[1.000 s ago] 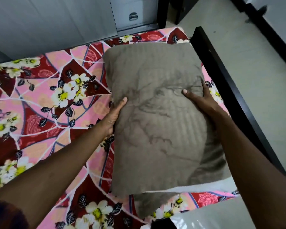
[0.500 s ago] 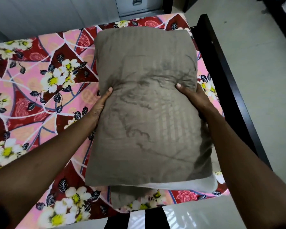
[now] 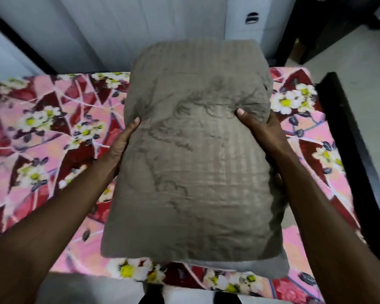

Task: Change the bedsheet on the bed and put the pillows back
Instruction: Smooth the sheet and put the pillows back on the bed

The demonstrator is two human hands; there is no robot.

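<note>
A grey-brown striped pillow [image 3: 195, 150] fills the middle of the view, held above the bed between both hands. My left hand [image 3: 123, 141] grips its left edge, thumb on top. My right hand [image 3: 261, 130] grips its right edge, thumb pressed into the fabric. A pink and dark red floral bedsheet [image 3: 48, 137] covers the mattress under it. A second grey pillow [image 3: 270, 268] pokes out beneath the held one at the near edge; I cannot tell whether the two touch.
A black bed frame rail [image 3: 355, 154] runs along the right side, with pale floor [image 3: 360, 53] beyond it. Light wardrobe doors [image 3: 119, 29] and a white drawer unit with a dark handle [image 3: 251, 18] stand behind the bed.
The pillow has risen and moved toward the far end of the bed, both hands still on its sides. The view has swung up, showing more wardrobe.
</note>
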